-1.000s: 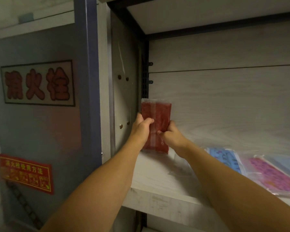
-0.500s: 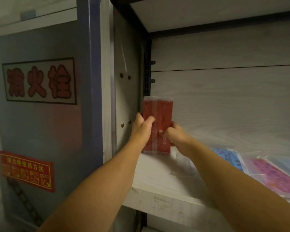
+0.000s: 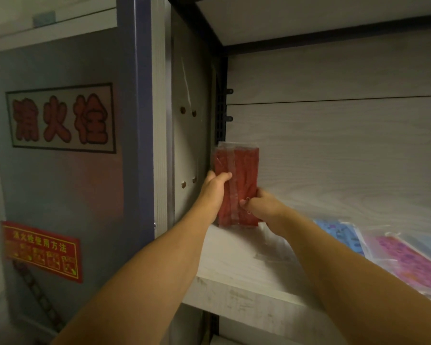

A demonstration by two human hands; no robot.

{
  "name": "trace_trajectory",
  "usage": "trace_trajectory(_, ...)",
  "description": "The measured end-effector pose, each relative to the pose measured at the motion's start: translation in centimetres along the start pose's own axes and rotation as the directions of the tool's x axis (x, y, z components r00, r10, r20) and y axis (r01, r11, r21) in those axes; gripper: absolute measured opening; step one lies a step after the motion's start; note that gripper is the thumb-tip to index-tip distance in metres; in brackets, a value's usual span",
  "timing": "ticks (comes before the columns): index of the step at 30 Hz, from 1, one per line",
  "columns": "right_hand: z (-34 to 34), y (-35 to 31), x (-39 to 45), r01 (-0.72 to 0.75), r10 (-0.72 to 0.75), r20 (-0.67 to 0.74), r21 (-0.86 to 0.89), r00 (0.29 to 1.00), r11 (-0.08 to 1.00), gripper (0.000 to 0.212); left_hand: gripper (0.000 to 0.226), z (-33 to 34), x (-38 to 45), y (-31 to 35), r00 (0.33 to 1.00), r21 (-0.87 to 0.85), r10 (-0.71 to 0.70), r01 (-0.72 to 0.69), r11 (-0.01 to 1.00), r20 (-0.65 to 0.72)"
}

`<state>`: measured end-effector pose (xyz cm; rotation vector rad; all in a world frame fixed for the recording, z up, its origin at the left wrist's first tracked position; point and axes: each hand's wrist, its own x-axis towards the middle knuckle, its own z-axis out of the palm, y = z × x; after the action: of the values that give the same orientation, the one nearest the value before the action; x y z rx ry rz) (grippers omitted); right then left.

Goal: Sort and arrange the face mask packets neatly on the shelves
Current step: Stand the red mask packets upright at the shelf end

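While our left hand (image 3: 215,186) and right hand (image 3: 258,205) grip the red packet (image 3: 237,185) upright at frame centre, on the shelf (image 3: 234,260) corner, we judge letting go gently comes next.

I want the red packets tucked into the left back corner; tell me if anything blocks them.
Nothing visible does. Both the left hand and right hand hold the red packets upright on the shelf, already at the side panel.
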<state>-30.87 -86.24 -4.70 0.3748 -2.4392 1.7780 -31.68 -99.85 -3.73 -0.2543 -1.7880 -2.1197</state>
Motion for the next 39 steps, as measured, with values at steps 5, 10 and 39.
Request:
trace_trajectory(5,-0.2,0.1,0.1,0.014,-0.013,-0.04,0.035,0.999,0.999,0.032,0.02,0.4,0.5,-0.2,0.998,0.123,0.049,-0.054,0.991,0.046)
trace_trajectory(10,-0.1,0.2,0.4,0.003,-0.003,-0.035,0.008,0.999,1.0,0.04,0.027,0.2,0.2,-0.2,0.996,0.204,0.075,-0.083,0.975,0.047)
trace_trajectory(39,-0.8,-3.3,-2.7,-0.36,0.386,0.164,-0.165,0.908,0.918,0.009,0.016,-1.4,-1.9,2.7,0.828,0.639,-0.556,0.466,0.612,-0.072)
